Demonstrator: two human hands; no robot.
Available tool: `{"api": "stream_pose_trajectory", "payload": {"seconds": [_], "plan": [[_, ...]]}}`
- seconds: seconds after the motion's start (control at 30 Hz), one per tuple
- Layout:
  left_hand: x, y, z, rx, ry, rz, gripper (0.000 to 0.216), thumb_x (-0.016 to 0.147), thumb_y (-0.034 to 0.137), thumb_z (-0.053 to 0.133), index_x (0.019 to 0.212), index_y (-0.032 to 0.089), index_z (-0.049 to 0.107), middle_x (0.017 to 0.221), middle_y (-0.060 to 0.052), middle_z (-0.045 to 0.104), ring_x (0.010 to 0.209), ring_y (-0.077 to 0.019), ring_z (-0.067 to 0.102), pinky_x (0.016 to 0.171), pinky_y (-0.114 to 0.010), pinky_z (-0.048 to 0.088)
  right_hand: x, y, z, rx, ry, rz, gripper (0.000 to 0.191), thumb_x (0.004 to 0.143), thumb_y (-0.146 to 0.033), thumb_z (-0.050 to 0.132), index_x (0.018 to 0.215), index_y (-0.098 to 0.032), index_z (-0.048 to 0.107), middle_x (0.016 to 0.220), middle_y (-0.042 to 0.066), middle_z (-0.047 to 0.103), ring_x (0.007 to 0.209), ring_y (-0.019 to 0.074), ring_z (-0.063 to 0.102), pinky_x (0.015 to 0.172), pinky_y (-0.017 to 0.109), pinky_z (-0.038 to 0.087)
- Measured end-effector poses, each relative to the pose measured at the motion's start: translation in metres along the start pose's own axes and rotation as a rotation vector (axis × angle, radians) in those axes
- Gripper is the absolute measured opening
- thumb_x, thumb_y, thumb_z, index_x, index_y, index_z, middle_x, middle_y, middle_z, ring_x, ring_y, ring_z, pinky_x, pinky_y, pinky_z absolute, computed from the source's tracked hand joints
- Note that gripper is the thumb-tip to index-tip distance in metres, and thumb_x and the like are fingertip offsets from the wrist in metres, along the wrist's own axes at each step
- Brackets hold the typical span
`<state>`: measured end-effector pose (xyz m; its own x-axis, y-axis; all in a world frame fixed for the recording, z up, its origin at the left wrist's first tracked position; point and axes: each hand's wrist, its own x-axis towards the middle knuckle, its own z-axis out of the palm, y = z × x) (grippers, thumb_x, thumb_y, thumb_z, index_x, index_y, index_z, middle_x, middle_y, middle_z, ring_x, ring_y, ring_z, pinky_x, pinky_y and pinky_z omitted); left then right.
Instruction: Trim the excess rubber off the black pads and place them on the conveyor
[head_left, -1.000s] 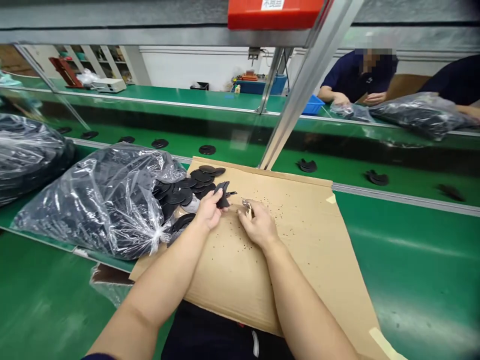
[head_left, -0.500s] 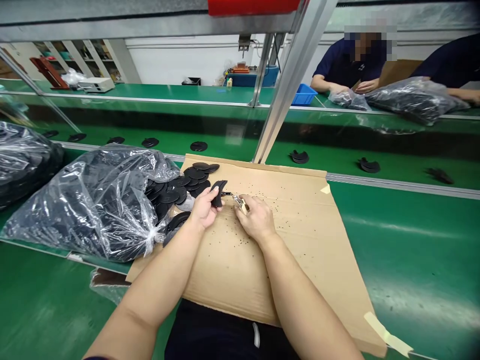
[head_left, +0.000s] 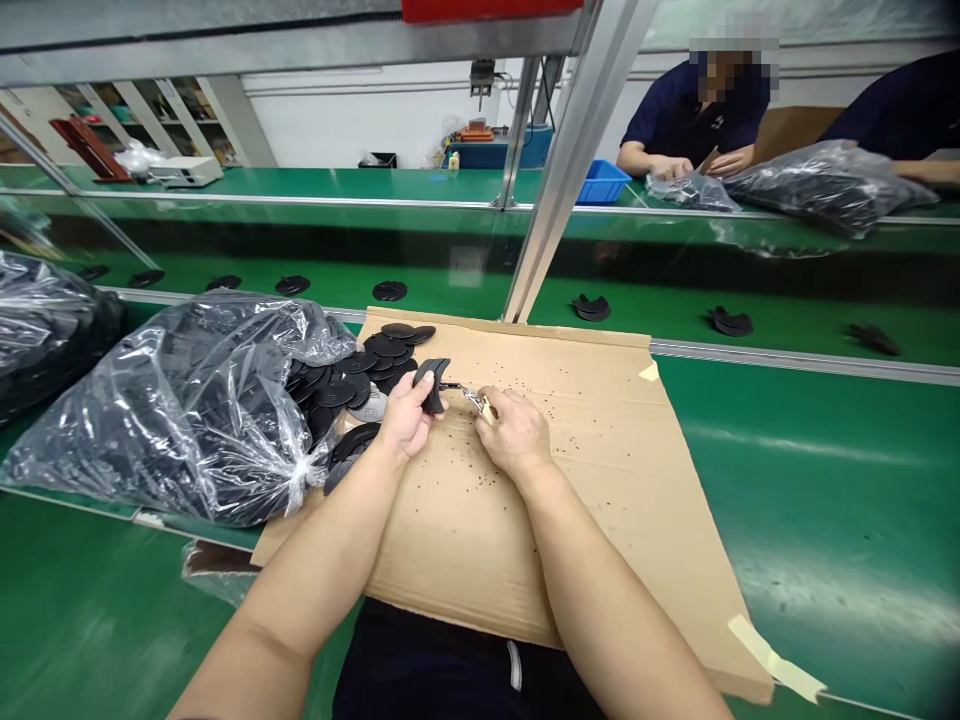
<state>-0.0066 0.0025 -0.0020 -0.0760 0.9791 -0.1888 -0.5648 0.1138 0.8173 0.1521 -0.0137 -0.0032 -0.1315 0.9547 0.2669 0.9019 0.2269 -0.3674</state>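
My left hand [head_left: 409, 416] grips a curved black plastic part [head_left: 435, 385] above the cardboard sheet [head_left: 465, 560]. Closed around a pair of small cutting pliers [head_left: 474, 399] is my right hand [head_left: 514, 430]. The pliers' jaws point left and meet the right edge of the black part; whether they are closed on it I cannot tell. Tiny black scraps lie scattered on the cardboard below and around my hands. Left of my left hand is a pile of flat black round parts [head_left: 341, 390], spilling out of a clear plastic bag [head_left: 180, 410].
A second filled bag [head_left: 45, 330] stands at far left. Beyond a metal rail, several black parts [head_left: 390, 291] lie spaced along a green belt. An upright metal post [head_left: 551, 190] rises behind the cardboard. A blue bin [head_left: 604, 183] and two people with bags are across the line.
The black part in my left hand has tilted slightly, showing more of its curved face. My right hand and the pliers stay nearly in place. The whole view has shifted a little.
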Motion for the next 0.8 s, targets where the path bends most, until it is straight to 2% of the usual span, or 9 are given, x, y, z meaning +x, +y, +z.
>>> {"api": "stream_pose_trajectory", "payload": {"seconds": [0.23,0.53,0.8], "plan": [[0.0008,-0.0029,-0.0018,0.042,-0.005,0.043,0.039,0.069,0.038,0.076,0.087,0.018,0.048,0.074,0.004,0.052,0.050,-0.0095,0.056,0.040,-0.020,0.036,0.0009,-0.0028,-0.0051,0.005,-0.114,0.069,0.031,0.078,-0.022,0.052,0.105,-0.028,0.065,0.097,0.003,0.068,0.088,0.0229,0.060,0.070,0.030,0.042],[0.0008,-0.0035,-0.0007,0.040,0.003,0.056,0.039,0.068,0.038,0.076,0.087,0.017,0.049,0.076,0.003,0.054,0.050,-0.0097,0.056,0.039,-0.021,0.036,-0.0005,-0.0026,-0.0028,0.027,-0.052,0.059,0.034,0.077,-0.022,0.053,0.109,-0.027,0.063,0.100,0.005,0.066,0.093,0.0236,0.059,0.077,0.031,0.043],[0.0006,-0.0017,0.0016,0.024,0.014,0.051,0.039,0.069,0.036,0.077,0.091,0.019,0.051,0.074,0.004,0.054,0.050,-0.0085,0.056,0.039,-0.019,0.035,0.0003,-0.0033,-0.0041,0.082,-0.125,0.100,0.024,0.076,-0.020,0.053,0.095,-0.028,0.066,0.093,0.002,0.069,0.085,0.0218,0.060,0.069,0.029,0.042]]}}
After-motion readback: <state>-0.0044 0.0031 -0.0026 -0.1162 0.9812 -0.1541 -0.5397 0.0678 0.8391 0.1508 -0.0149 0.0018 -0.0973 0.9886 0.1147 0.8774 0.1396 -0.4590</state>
